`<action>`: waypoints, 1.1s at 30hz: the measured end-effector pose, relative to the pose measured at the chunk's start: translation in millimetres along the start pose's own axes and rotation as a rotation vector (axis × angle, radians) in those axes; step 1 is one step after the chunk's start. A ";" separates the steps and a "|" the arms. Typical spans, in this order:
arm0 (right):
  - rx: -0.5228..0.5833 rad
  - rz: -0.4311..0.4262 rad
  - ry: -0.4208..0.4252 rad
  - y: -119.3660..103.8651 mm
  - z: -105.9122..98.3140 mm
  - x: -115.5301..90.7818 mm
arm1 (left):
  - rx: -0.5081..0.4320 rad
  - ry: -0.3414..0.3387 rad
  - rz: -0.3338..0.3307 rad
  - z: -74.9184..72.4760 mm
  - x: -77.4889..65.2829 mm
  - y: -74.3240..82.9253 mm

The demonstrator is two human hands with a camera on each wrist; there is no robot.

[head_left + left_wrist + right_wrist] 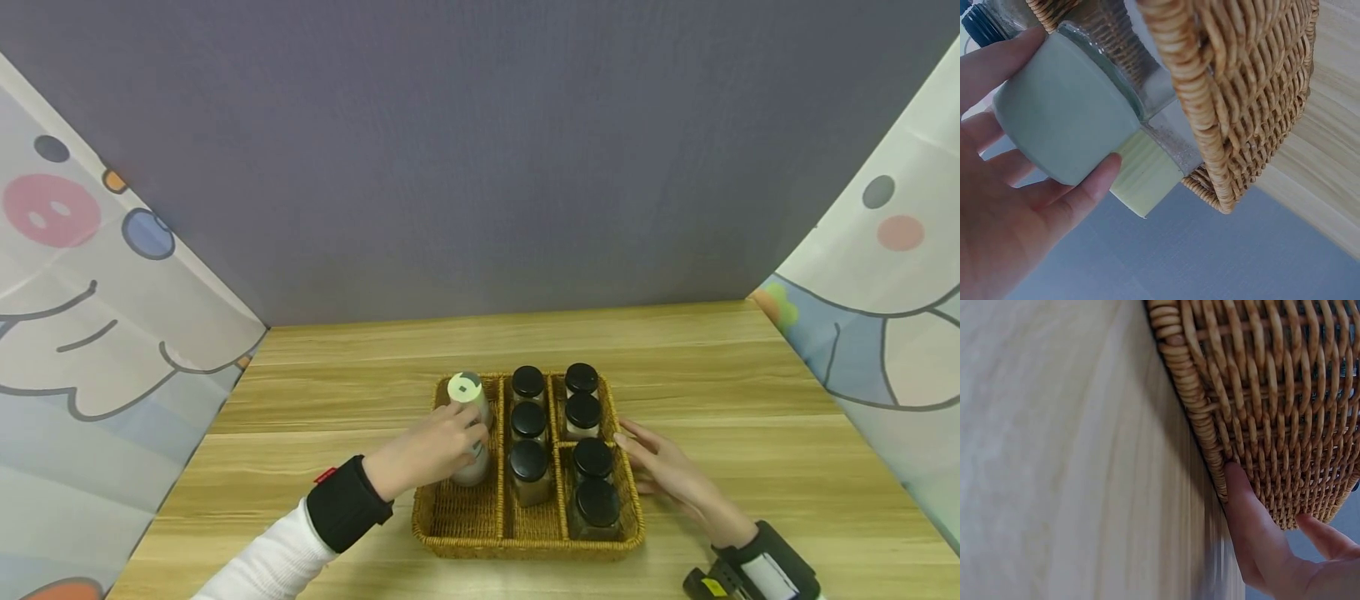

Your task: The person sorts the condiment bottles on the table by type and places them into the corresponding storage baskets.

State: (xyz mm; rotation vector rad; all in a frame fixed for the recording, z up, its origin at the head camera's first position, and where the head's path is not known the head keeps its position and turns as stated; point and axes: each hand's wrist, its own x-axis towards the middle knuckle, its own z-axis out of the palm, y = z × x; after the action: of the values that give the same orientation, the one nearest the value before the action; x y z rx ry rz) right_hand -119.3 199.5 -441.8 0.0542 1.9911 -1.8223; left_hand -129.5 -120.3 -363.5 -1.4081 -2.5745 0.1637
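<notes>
A wicker basket with several compartments stands on the wooden table. In its left compartment is a clear jar with a grey-green lid; my left hand grips that lid between thumb and fingers, covering much of the jar in the head view. Just behind it stands another jar with a pale yellow-green lid. My right hand rests against the basket's right side, fingers extended. In the right wrist view, its fingertips touch the weave low down near the base.
Three black-lidded jars line the basket's middle compartment. Two more black-lidded jars sit in the back right section, and two others in the front right. A grey panel rises behind the table, with cartoon-print sheets at both sides.
</notes>
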 end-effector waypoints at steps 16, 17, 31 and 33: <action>0.002 0.005 -0.008 0.6 -0.7 -0.5 | -0.113 0.186 -0.067 2.7 -7.5 3.9; 0.002 0.004 -0.009 0.7 -0.8 -0.5 | -0.119 0.209 -0.071 2.7 -8.1 4.1; -0.037 -0.007 0.016 0.8 -3.8 -1.5 | -0.201 0.451 -0.211 13.4 -26.9 -0.7; -0.128 -0.043 0.055 -0.3 -3.8 -2.8 | -0.200 0.479 -0.241 15.4 -30.6 -2.0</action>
State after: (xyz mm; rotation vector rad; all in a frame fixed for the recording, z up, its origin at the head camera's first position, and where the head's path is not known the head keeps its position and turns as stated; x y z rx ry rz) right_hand -117.9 203.8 -440.4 0.0232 2.1580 -1.7327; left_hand -118.6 -147.2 -381.9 -1.0198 -2.3648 -0.4258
